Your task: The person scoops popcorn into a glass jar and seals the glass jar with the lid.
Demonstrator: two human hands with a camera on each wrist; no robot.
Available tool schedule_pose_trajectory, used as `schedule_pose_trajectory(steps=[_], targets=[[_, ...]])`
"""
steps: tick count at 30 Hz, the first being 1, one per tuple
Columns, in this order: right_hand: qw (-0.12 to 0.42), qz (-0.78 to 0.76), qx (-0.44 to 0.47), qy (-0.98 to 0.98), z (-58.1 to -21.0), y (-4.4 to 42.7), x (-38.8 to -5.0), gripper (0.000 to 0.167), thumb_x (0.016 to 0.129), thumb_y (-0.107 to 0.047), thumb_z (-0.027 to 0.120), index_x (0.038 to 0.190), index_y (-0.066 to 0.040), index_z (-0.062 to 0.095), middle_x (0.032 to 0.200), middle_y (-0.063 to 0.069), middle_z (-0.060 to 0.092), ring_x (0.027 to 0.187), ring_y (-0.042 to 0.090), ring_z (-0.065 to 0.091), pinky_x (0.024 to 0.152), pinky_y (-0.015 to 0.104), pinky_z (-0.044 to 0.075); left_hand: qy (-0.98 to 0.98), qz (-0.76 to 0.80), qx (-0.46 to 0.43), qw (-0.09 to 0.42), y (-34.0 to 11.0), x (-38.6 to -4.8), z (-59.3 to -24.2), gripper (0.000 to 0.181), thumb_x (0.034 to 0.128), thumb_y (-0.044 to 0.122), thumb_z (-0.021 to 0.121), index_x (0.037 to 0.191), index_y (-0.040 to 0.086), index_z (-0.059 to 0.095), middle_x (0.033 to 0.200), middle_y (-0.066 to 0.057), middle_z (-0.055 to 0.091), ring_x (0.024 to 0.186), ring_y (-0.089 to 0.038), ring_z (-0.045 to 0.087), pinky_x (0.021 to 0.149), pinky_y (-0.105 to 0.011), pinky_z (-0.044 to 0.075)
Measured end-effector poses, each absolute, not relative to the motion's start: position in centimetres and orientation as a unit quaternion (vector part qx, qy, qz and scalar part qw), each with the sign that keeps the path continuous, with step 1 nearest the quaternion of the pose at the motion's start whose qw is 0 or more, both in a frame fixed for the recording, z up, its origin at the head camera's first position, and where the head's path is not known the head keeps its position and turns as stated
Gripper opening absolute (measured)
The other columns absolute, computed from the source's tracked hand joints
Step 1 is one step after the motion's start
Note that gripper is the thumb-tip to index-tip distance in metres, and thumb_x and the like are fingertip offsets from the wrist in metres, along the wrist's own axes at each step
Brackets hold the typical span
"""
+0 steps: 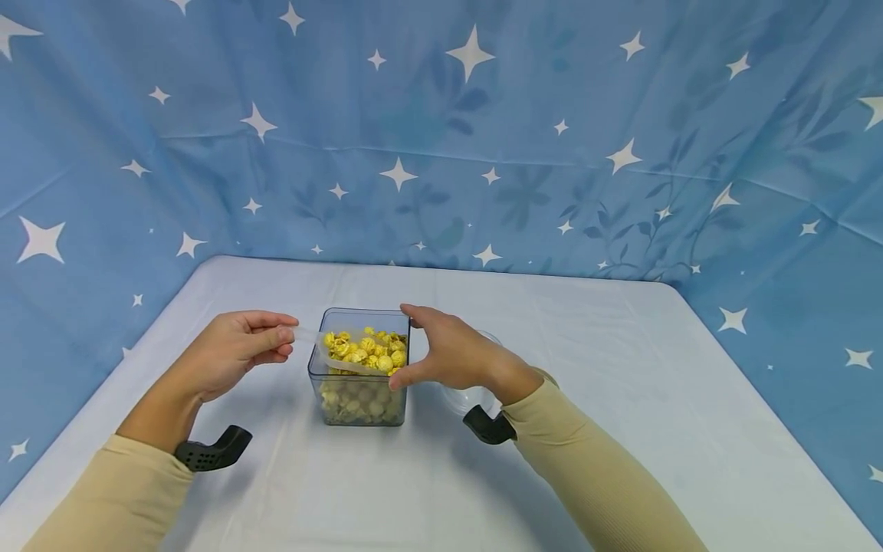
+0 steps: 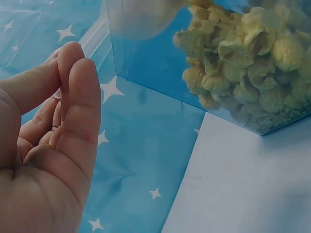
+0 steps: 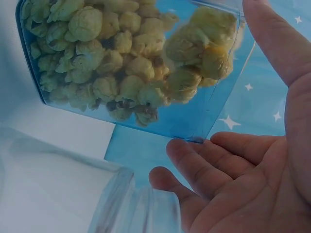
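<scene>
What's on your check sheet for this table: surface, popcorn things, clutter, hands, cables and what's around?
Surface: white tablecloth.
Popcorn things: see-through box holding yellow popcorn; pale scoop dipped inside; clear jar beside the box, partly hidden.
Clutter: nothing seen.
Left hand: pinches the scoop's handle.
Right hand: holds the box's right side, thumb at the near corner.
Cables: nothing seen.
Surroundings: blue curtain with white stars.

Left fingers [image 2: 83,107] pinched, right fingers [image 3: 199,167] spread, forearms [image 1: 600,460] angled inward
</scene>
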State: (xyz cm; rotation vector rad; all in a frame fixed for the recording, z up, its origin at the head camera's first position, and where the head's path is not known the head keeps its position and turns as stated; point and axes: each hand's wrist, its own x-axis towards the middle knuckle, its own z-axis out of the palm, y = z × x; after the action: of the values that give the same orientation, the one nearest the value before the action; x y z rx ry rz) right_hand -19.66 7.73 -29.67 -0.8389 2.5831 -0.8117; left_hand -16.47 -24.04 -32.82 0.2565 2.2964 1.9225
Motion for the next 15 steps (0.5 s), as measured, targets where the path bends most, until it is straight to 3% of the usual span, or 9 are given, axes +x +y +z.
schedule_pose_trajectory(steps=[4,15], targets=[[0.154,-0.283,-0.291,0.901,-29.52,7.77,-19.54,0.105,0.081,-0.041,0.085,0.159,-0.009,0.023,0.156,0.010,0.037,0.141,0.025,0.038,0.113,0.045,0.037,0.761,0.640,0.084,0.064,-24.28,-16.40,-32.72,0.035,0.1022,0.009,0.059,0.125,-0.017,0.053,0.092,-0.002,0.066,0.082,-0.012,0.067,0.079,-0.025,0.058],[0.154,-0.288,-0.286,0.901,-29.66,7.75,-19.59,0.106,0.080,-0.041,0.086,0.160,-0.010,0.024,0.157,0.008,0.037,0.142,0.024,0.038,0.113,0.045,0.036,0.722,0.682,0.099,0.061,-24.60,-16.53,-32.72,0.012,0.1009,0.007,0.061,0.111,0.007,0.068,0.091,-0.003,0.066,0.081,-0.012,0.067,0.079,-0.025,0.058]])
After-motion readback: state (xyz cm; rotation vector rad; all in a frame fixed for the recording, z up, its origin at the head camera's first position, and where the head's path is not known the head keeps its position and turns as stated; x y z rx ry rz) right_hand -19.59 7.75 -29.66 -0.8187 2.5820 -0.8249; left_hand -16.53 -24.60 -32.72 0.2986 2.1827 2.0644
